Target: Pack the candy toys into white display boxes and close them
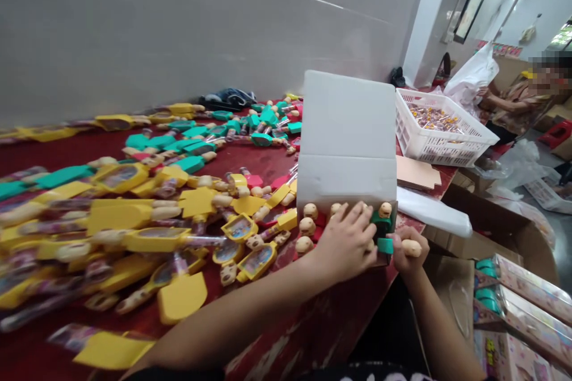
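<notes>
A cardboard box [347, 125] with its white lid raised stands at the table edge. Inside it are upright toys with beige animal-like heads [307, 226], and red and green parts show below them. My left hand [346, 244] lies over the box opening, fingers stretched across the toys and hiding several of them. At the box's right front corner, my right hand [410, 253] is closed around a green toy with a beige head [411, 248]. The green end [385, 246] of this toy points left, toward the box.
Yellow toys [120, 214] and green toys [192, 147] lie heaped across the red table [250, 161]. A white basket [447, 131] of small pieces stands behind right, near a white roll [435, 211]. Packed boxes [531, 292] sit lower right. Another person [513, 101] sits beyond.
</notes>
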`<action>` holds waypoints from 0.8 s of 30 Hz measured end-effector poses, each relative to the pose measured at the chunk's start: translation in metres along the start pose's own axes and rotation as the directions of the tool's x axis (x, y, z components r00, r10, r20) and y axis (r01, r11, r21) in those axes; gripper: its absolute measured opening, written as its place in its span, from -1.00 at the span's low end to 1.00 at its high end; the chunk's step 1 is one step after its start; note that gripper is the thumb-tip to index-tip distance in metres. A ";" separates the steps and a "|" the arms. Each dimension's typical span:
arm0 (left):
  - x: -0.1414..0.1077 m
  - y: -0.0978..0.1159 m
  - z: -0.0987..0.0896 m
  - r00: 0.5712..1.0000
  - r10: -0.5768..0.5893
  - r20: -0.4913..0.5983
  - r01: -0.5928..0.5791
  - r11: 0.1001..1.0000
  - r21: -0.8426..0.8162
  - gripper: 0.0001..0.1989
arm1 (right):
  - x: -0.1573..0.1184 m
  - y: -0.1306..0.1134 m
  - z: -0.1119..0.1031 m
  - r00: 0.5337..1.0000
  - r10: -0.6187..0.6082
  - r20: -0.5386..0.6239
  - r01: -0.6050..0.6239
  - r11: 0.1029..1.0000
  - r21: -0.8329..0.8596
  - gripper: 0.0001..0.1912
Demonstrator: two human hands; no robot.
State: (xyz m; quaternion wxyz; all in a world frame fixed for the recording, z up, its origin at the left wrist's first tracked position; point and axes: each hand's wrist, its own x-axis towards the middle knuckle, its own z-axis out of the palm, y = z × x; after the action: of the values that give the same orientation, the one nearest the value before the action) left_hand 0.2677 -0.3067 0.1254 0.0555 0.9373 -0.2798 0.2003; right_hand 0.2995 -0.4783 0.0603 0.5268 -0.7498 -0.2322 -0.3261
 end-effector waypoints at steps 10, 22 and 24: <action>0.000 -0.016 0.000 0.999 0.022 0.048 -0.019 0.997 -0.070 -0.72 | 0.002 -0.001 0.022 0.989 -0.072 0.129 0.092 0.982 -0.162 -0.80; -0.005 -0.009 -0.005 0.994 -0.027 -0.102 0.020 0.998 -0.063 -0.71 | 0.007 0.048 0.032 0.881 0.404 0.247 -0.437 0.895 0.094 -0.06; -0.015 -0.017 -0.018 0.940 -0.026 -0.341 -0.007 0.995 -0.096 -0.66 | 0.000 0.064 0.027 0.861 0.399 0.314 -0.485 0.830 0.275 0.01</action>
State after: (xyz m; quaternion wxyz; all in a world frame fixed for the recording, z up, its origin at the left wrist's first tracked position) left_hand 0.2590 -0.2813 0.1354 0.1488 0.8859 -0.2708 0.3459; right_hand 0.3502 -0.4747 0.0137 0.6786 -0.7132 -0.1672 -0.0540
